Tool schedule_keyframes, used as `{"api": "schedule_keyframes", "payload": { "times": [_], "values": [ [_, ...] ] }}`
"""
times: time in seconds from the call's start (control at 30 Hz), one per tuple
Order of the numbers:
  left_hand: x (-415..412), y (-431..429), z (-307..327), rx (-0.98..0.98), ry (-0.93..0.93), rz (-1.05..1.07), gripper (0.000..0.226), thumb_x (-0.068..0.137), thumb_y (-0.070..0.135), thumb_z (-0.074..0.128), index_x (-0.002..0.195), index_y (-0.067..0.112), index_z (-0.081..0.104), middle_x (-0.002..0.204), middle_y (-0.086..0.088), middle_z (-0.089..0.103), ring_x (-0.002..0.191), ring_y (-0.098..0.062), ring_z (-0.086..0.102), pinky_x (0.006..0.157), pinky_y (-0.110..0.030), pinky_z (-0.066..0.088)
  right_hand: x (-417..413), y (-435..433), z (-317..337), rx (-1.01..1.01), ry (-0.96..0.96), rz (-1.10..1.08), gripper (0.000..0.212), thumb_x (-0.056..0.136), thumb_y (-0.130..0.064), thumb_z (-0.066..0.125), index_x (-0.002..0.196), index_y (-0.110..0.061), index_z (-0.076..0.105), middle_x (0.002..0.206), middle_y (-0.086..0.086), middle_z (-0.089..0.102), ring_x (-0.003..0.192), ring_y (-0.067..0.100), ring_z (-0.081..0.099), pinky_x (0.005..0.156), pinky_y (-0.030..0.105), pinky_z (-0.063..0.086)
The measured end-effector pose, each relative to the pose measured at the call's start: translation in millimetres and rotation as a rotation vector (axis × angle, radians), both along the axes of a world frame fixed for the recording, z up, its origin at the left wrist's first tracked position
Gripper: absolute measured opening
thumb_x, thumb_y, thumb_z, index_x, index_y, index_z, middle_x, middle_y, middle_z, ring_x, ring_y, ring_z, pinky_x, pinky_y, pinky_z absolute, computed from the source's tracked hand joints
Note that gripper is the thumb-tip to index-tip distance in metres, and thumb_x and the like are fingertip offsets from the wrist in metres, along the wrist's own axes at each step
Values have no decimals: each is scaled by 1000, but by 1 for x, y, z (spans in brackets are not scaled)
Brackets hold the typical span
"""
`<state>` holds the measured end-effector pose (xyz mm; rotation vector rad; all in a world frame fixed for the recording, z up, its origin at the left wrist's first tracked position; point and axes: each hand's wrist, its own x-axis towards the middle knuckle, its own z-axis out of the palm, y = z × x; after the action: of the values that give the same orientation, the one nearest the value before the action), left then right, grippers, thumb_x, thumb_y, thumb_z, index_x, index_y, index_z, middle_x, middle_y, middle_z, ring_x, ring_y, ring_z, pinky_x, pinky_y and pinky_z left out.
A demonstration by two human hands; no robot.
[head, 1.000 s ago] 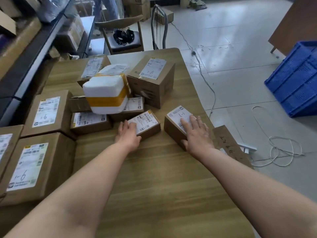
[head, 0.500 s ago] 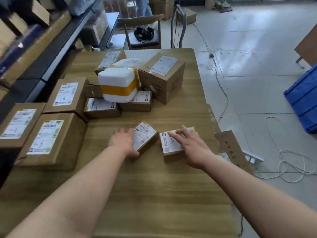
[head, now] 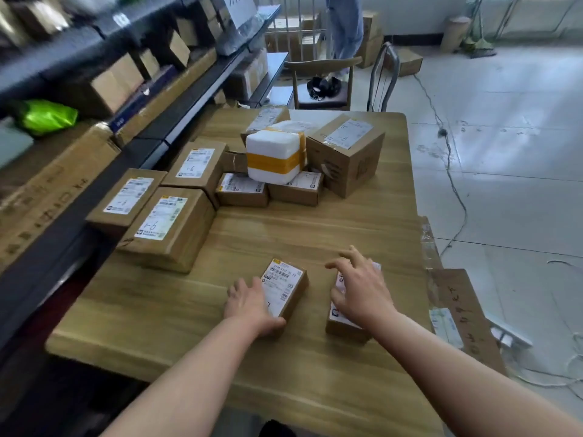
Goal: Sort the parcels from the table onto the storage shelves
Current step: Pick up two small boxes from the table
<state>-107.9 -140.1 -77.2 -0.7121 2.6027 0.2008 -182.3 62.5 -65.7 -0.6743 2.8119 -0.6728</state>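
On the left, dark shelves (head: 94, 77) full of brown boxes, with a green bag (head: 47, 116) on one. Just right of them, a wood table (head: 284, 234). Along its left edge, three brown boxes (head: 167, 225) with white labels, side by side and touching. In the middle, at the far end, two flat boxes (head: 241, 190) with a white foam box (head: 274, 156) on top, yellow tape round it. In the middle, at the near end, the left hand (head: 249, 305) gripping the left parcel (head: 285, 290), fingers curled down its left side, thumb hooked round its near end, label facing up. A bit more to the right, far off past the table, a chair (head: 321, 77). On the far end of the table, a big box (head: 345, 152) touching the foam box. At the near end, just beside the left parcel but not touching it, the right parcel (head: 342, 326), flat on the table too. Over its top, the right hand (head: 359, 288), fingers spread wide apart and nearly straight, thumb by the left edge, most of the label hidden under the palm. Both parcels well apart from the shelves. Off the right edge of the table, a cardboard strip (head: 463, 313) with writing. Last, a pale floor (head: 520, 137) with a thin cable (head: 451, 171) across it.
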Motion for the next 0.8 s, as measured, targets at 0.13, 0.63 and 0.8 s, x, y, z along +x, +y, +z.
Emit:
{"api": "schedule_keyframes", "payload": {
  "times": [0.13, 0.63, 0.8],
  "values": [
    [11, 6, -8, 52, 99, 30, 90, 64, 60, 74, 132, 15, 34, 131, -11, 40, 124, -30, 41, 103, -34, 36, 29, 10, -16, 180, -91, -134, 78, 70, -74, 55, 138, -44, 33, 159, 4, 0, 146, 31, -9, 116, 45, 7],
    [28, 15, -15, 86, 145, 64, 82, 67, 60, 72, 134, 26, 37, 125, -10, 46, 119, -29, 45, 100, -34, 38, 20, 5, -18, 54, -158, -16, 77, 72, -50, 71, 140, -47, 36, 160, -5, 0, 146, 20, 9, 114, 33, 20],
    [33, 14, -23, 179, 209, 173, 88, 65, 59, 76, 138, 34, 34, 125, -8, 50, 118, -28, 48, 95, -33, 40, 13, 9, -17, -29, -222, -97, 83, 63, -50, 79, 134, -42, 37, 156, -4, 4, 140, 19, 26, 103, 36, 36]
  ]
}}
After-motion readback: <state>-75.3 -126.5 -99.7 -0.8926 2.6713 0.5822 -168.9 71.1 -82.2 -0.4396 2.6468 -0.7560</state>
